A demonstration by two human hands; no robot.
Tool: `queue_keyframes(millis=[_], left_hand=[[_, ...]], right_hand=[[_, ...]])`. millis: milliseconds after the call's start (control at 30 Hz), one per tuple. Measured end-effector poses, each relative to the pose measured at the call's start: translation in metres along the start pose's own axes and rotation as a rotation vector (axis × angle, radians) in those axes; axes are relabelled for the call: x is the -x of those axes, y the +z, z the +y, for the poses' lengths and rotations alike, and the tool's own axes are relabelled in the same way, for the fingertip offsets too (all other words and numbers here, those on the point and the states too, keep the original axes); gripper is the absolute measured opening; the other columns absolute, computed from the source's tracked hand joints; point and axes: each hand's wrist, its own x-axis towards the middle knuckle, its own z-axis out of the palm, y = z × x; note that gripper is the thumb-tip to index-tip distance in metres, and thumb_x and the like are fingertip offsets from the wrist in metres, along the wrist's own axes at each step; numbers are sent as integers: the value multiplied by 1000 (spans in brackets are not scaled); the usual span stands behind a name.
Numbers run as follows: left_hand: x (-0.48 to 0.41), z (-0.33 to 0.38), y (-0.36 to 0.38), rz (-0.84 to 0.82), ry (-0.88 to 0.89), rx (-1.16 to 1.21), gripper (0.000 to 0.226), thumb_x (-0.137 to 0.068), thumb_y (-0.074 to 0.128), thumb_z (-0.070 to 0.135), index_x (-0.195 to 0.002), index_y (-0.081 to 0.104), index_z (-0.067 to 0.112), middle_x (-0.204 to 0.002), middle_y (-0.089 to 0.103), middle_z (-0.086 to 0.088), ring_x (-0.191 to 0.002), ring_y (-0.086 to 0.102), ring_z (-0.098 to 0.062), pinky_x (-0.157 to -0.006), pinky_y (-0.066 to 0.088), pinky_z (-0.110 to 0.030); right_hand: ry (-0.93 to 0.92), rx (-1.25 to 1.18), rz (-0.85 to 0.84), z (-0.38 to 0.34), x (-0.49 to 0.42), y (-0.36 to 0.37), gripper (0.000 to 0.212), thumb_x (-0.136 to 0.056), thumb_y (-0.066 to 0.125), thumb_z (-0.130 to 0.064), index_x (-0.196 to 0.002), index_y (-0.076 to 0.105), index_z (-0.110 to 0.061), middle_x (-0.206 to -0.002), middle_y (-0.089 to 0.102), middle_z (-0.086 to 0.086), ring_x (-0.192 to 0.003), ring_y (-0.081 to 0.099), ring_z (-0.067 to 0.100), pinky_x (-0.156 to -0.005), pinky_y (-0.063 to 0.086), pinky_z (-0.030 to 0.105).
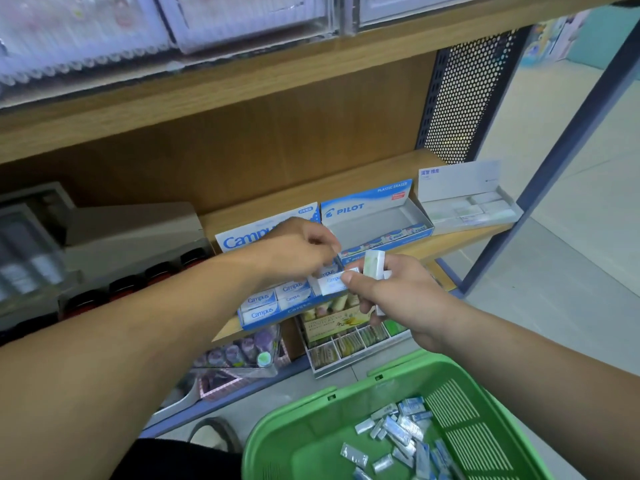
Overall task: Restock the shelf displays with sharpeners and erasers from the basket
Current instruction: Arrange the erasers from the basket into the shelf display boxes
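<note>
My right hand (398, 299) grips a small stack of wrapped erasers: a Campus eraser (333, 283) sticks out under its thumb and a pale green one (374, 265) stands up above the fingers. My left hand (298, 254) hovers over the blue Campus display box (277, 306) with its fingers curled, pinching the end of the Campus eraser. The box holds several Campus erasers in rows. Lower right, the green basket (311, 427) holds several loose wrapped erasers (398, 434).
Right of the Campus box stand a nearly empty Pilot eraser box (377, 223) and a white eraser box (467, 206) on the wooden shelf (433, 249). A grey device (131, 233) sits at the left. Trays of small goods (346, 341) fill the lower shelf.
</note>
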Motion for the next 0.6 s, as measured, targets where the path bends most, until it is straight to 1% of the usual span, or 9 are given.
queue_keyframes(millis=[33, 100, 200, 267, 300, 367, 467, 500, 600], left_hand=[[5, 3, 0, -92, -2, 21, 14, -95, 62, 29, -97, 76, 31, -92, 73, 15, -83, 68, -8, -70, 57, -28], [11, 3, 1, -198, 12, 31, 15, -95, 62, 31, -98, 77, 31, -97, 72, 14, -84, 66, -12, -69, 56, -28], [14, 0, -3, -259, 44, 170, 16, -93, 70, 32, -106, 77, 26, -96, 73, 12, -80, 63, -10, -69, 52, -29], [16, -1, -8, -257, 66, 201, 18, -93, 74, 19, -111, 76, 19, -90, 74, 6, -77, 62, -6, -66, 50, -24], [16, -2, -11, -236, 62, 195, 18, -92, 75, 15, -110, 76, 17, -87, 74, 2, -77, 61, -7, -64, 49, -22], [15, -7, -18, -136, 27, 148, 15, -89, 79, 16, -103, 78, 20, -89, 76, -5, -77, 63, -8, -64, 49, -19], [10, -27, -30, 104, -57, -88, 14, -86, 82, 20, -98, 77, 25, -90, 76, 8, -88, 70, -6, -78, 52, -21], [9, -33, -31, 145, -78, -168, 14, -85, 82, 19, -96, 76, 26, -91, 74, 10, -91, 70, -8, -83, 52, -22], [8, -47, -26, 130, -132, -240, 15, -83, 84, 17, -93, 75, 25, -90, 73, 11, -91, 69, -10, -80, 50, -22]], right_hand=[[6, -26, 0, 1, -1, -2, 12, -93, 75, -22, -102, 72, -14, -71, 64, 0, -61, 58, 15, -56, 50, 33], [22, -66, -14, 3, -3, -4, 15, -92, 76, -24, -104, 72, -15, -78, 65, 2, -64, 59, 16, -56, 50, 32], [42, -112, -15, 3, -4, -4, 22, -92, 76, -28, -107, 71, -13, -86, 67, 6, -66, 58, 16, -56, 51, 32], [32, -134, -16, 2, -4, -5, 18, -92, 76, -27, -104, 72, -14, -85, 67, 5, -64, 57, 16, -56, 50, 32], [27, -113, -16, 1, -4, -5, 16, -93, 75, -26, -103, 72, -15, -83, 67, 5, -64, 57, 16, -56, 50, 32], [41, -41, -11, 2, -3, -4, 15, -91, 76, -24, -104, 71, -17, -79, 65, 4, -62, 58, 15, -58, 51, 32], [108, -30, -26, 4, -2, 0, 36, -85, 82, -15, -112, 60, -19, -78, 66, 3, -57, 58, 15, -57, 54, 33], [118, -36, -31, 5, -1, 2, 41, -83, 84, -15, -114, 57, -20, -75, 67, 2, -55, 57, 15, -57, 56, 33], [110, -33, -70, 2, -1, 9, 37, -85, 84, -23, -112, 60, -19, -65, 70, -3, -53, 55, 13, -57, 57, 33]])
